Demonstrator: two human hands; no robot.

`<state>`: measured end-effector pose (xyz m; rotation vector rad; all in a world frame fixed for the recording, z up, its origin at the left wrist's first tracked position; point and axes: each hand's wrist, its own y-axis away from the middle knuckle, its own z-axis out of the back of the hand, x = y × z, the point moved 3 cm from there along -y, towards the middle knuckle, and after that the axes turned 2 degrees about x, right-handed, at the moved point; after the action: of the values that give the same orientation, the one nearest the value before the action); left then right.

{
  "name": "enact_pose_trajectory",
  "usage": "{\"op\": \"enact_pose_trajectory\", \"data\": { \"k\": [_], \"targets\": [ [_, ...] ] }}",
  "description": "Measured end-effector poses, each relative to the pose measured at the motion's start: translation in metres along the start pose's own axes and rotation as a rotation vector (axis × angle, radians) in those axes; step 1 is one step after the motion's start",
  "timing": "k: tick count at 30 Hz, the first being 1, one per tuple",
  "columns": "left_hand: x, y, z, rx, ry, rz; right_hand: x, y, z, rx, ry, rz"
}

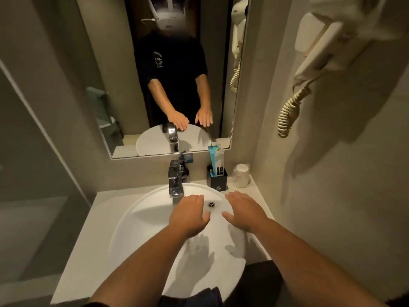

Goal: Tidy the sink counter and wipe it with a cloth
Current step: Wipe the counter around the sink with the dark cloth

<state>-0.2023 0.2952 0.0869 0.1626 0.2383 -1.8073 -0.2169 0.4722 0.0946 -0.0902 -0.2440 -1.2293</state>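
Note:
A round white sink [141, 238] sits in a pale counter [88, 235]. My left hand [188, 216] hovers palm down over the basin, just in front of the chrome tap [176, 180], fingers apart and holding nothing. My right hand [244, 210] is held flat over the basin's right side, also with nothing in it. The drain [211, 204] shows between the two hands. A dark cloth [199, 296] lies over the sink's near rim, partly cut off by the frame. At the back right stand a black holder [219, 179] with a blue tube [213, 157] and a wrapped cup [241, 176].
A mirror [168, 74] hangs above the counter and reflects a person in a dark shirt. A dark bottle [184, 170] stands behind the tap. A wall-mounted hair dryer [318, 54] with a coiled cord [292, 109] hangs on the right wall. A glass panel [33, 162] borders the left.

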Motion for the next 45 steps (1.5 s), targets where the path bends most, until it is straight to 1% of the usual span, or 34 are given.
{"op": "enact_pose_trajectory", "data": {
  "k": [4, 7, 13, 20, 25, 27, 31, 35, 42, 45],
  "targets": [
    [-0.007, 0.048, 0.004, -0.054, -0.009, 0.050, 0.018, 0.039, -0.006, 0.003, -0.006, -0.003],
    [-0.017, 0.091, 0.010, -0.086, 0.005, 0.111, 0.030, 0.070, -0.014, 0.019, 0.005, 0.060],
    [-0.031, 0.163, 0.016, -0.029, -0.062, 0.159, 0.053, 0.122, -0.030, 0.107, -0.012, 0.154],
    [-0.018, 0.207, -0.004, 0.154, -0.071, 0.204, 0.069, 0.149, -0.066, 0.225, -0.043, 0.247],
    [-0.009, 0.216, -0.042, 0.335, -0.014, 0.077, 0.078, 0.152, -0.108, 0.316, -0.060, 0.310],
    [-0.008, 0.215, -0.054, 0.355, -0.045, 0.031, 0.080, 0.152, -0.121, 0.318, -0.037, 0.347],
    [-0.006, 0.211, -0.076, 0.343, -0.088, -0.018, 0.080, 0.150, -0.134, 0.236, -0.026, 0.350],
    [0.000, 0.210, -0.083, 0.294, -0.075, 0.031, 0.078, 0.150, -0.134, 0.199, -0.051, 0.328],
    [-0.004, 0.218, -0.068, 0.221, -0.106, 0.022, 0.083, 0.154, -0.110, 0.252, -0.111, 0.319],
    [-0.006, 0.222, -0.047, 0.227, -0.016, 0.038, 0.085, 0.152, -0.090, 0.295, -0.200, 0.299]
  ]
}}
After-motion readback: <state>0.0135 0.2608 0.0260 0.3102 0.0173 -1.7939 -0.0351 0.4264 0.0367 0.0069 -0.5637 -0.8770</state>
